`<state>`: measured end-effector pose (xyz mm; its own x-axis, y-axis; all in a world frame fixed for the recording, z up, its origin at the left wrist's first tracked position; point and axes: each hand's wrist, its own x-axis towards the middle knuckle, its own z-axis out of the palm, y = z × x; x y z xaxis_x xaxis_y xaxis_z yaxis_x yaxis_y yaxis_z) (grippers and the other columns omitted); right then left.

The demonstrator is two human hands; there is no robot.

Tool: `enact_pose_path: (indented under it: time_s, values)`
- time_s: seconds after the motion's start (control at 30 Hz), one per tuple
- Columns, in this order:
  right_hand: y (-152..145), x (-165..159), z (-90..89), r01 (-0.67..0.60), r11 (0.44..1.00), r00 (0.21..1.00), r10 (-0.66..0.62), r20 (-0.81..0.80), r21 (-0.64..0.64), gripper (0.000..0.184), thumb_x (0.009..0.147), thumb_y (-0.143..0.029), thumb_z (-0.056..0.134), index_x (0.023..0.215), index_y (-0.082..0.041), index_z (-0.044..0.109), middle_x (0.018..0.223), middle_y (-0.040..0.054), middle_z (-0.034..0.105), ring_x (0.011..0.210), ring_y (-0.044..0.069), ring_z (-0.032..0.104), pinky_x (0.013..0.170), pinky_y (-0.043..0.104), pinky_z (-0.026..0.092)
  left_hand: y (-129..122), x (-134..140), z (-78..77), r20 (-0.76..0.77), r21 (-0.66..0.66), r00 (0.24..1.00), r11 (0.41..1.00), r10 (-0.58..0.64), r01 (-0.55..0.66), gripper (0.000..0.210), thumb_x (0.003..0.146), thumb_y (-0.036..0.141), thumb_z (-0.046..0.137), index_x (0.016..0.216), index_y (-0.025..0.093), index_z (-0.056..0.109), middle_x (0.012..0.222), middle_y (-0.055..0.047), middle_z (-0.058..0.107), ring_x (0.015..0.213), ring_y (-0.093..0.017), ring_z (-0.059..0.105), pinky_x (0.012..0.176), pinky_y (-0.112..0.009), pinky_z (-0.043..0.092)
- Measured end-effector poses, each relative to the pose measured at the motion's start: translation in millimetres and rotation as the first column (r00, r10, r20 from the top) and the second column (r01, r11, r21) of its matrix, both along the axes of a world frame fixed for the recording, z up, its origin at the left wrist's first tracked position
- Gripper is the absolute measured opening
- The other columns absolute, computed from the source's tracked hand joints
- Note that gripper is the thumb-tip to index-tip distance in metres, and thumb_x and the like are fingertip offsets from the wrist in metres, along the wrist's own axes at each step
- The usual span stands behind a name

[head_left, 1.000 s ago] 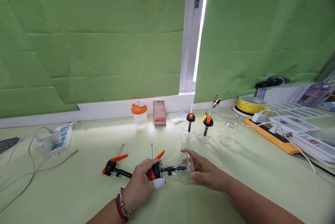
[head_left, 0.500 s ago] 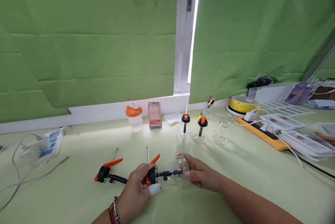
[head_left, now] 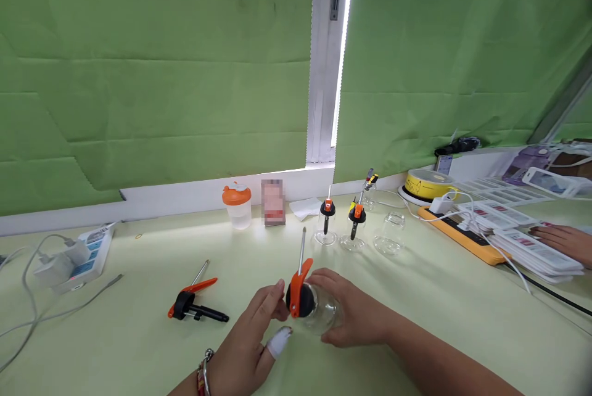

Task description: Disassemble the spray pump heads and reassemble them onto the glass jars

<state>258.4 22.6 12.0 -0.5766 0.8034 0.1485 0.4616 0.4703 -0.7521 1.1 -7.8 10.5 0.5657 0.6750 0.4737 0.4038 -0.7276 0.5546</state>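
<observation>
My right hand [head_left: 354, 309] is wrapped round a clear glass bottle [head_left: 321, 313], which lies tilted with its top toward the left. A black lid with an orange lever [head_left: 298, 291] and a thin metal rod sits on the bottle's mouth. My left hand [head_left: 259, 334] is open beside the lid, fingers apart, with white wrapping on the thumb; whether its fingertips touch the lid I cannot tell. Left of it lies a loose lid assembly [head_left: 187, 305], with an orange lever, metal rod and black tube.
At the back stand two lidded bottles [head_left: 326, 223], [head_left: 356, 226], a bare glass bottle [head_left: 391, 232] and an orange-capped cup [head_left: 238, 208]. Power strips [head_left: 90, 260], [head_left: 467, 239] with cables lie on both sides. Another person's hand [head_left: 564, 243] rests on stacked cards [head_left: 536, 260] at right.
The bottle has turned so its lid faces more toward me, rod pointing up. My left hand has let go of the lid and opened. The other person's hand has moved onto the cards.
</observation>
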Motion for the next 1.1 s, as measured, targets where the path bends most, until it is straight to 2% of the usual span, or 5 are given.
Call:
enact_pose_path:
  time_s: [0.13, 0.27, 0.47, 0.63, 1.1]
  values:
    - [11, 8, -10.8, 0.238, 0.971, 0.970, -0.239, 0.051, 0.034, 0.065, 0.057, -0.028, 0.073, 0.118, -0.023, 0.051, 0.113, 0.0083, 0.055, 0.105, 0.029, 0.052, 0.090, 0.043, 0.044, 14, -10, 0.8, -0.178, 0.206, 0.945, 0.950, 0.274, -0.236, 0.062, 0.086, 0.018, 0.045, 0.143, 0.025, 0.020, 0.130, -0.015, 0.045, 0.117, -0.024, 0.047, 0.095, -0.041, 0.045]
    - [29, 25, -23.4, 0.421, 0.906, 0.905, -0.423, 0.041, 0.050, 0.069, 0.058, -0.033, 0.073, 0.121, -0.021, 0.048, 0.122, 0.0110, 0.052, 0.113, 0.032, 0.049, 0.095, 0.047, 0.042, 41, -38, 9.9, -0.442, 0.421, 0.561, 0.714, 0.700, -0.559, 0.049, 0.079, 0.026, 0.050, 0.125, 0.010, 0.051, 0.133, -0.023, 0.043, 0.126, -0.037, 0.037, 0.103, -0.054, 0.028]
    - [44, 41, -20.9, 0.419, 0.907, 0.908, -0.418, -0.017, 0.051, 0.066, 0.058, -0.027, 0.071, 0.121, -0.020, 0.050, 0.120, 0.0091, 0.056, 0.108, 0.030, 0.054, 0.091, 0.042, 0.045, 63, -81, 25.6, -0.716, 0.308, 0.198, 0.558, 0.669, -0.770, 0.039, 0.080, 0.033, 0.042, 0.109, 0.013, 0.059, 0.107, -0.020, 0.058, 0.107, -0.040, 0.051, 0.088, -0.060, 0.031]
    - [47, 49, -19.3, 0.457, 0.889, 0.889, -0.457, -0.006, -0.004, 0.052, 0.062, -0.024, 0.067, 0.112, -0.020, 0.055, 0.106, 0.0069, 0.062, 0.095, 0.026, 0.058, 0.082, 0.038, 0.047, 64, -89, 26.8, -0.804, -0.032, 0.329, 0.517, 0.495, -0.855, 0.035, 0.081, 0.036, 0.039, 0.102, 0.012, 0.055, 0.099, -0.018, 0.059, 0.082, -0.032, 0.061, 0.064, -0.040, 0.043]
    - [62, 82, -25.5, 0.689, 0.666, 0.693, -0.721, 0.010, 0.285, 0.021, 0.072, -0.039, 0.061, 0.081, -0.021, 0.066, 0.074, 0.0024, 0.063, 0.066, 0.018, 0.058, 0.064, 0.029, 0.045, 47, -67, 36.2, -0.725, -0.204, 0.584, 0.696, 0.365, -0.688, 0.036, 0.080, 0.046, 0.040, 0.093, 0.017, 0.055, 0.090, -0.012, 0.061, 0.073, -0.027, 0.060, 0.062, -0.034, 0.040]
